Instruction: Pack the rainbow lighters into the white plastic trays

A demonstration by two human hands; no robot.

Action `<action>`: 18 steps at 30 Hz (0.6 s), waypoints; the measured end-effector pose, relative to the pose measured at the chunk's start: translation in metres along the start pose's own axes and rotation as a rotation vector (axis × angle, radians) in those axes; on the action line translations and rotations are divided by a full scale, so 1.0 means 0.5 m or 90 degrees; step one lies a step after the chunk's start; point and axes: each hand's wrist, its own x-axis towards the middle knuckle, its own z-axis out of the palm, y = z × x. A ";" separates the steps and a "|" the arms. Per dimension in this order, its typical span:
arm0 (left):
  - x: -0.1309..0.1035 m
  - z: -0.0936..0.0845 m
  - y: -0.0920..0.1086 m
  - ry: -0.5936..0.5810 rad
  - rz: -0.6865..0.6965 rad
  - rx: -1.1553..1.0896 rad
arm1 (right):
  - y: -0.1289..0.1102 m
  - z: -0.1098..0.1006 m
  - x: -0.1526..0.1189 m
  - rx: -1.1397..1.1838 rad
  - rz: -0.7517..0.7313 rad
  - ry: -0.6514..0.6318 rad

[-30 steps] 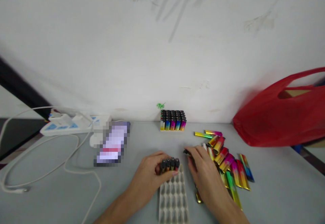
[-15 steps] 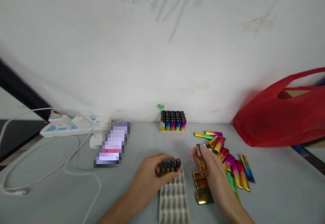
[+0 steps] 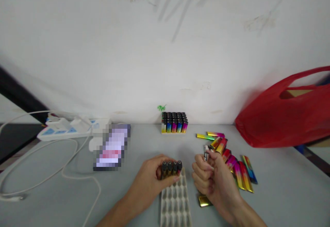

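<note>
My left hand (image 3: 146, 177) is curled around a short row of upright lighters (image 3: 172, 168) with black tops, at the far end of a pale moulded tray (image 3: 175, 201). The tray's nearer pockets show no lighters. To the right of the tray, my right hand (image 3: 219, 180) is closed in a fist around one lighter (image 3: 206, 155). Only its metallic top shows above the fingers, with the thumb beside it; its body is hidden. Loose shiny lighters (image 3: 241, 176) in gold, red, purple and green lie beyond and beside the right hand, partly covered by it.
A block of upright lighters (image 3: 174, 125) stands against the wall. At right is a red bag (image 3: 283, 117). On the left lie a phone (image 3: 113, 148) with a blurred screen, a white power strip (image 3: 69, 129) and a looping white cable (image 3: 96, 180).
My right hand has turned and closed into a fist around the lighter, with the thumb at its top. My left hand stays around the row of lighters.
</note>
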 end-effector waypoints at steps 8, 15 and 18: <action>0.002 0.002 -0.001 0.006 0.003 0.020 | 0.006 0.004 0.003 0.007 0.023 0.010; 0.002 0.000 0.002 -0.002 0.009 0.031 | 0.004 0.003 0.001 0.004 0.064 -0.002; 0.000 -0.001 0.007 -0.003 0.009 0.032 | 0.008 0.003 0.001 -0.016 0.064 0.011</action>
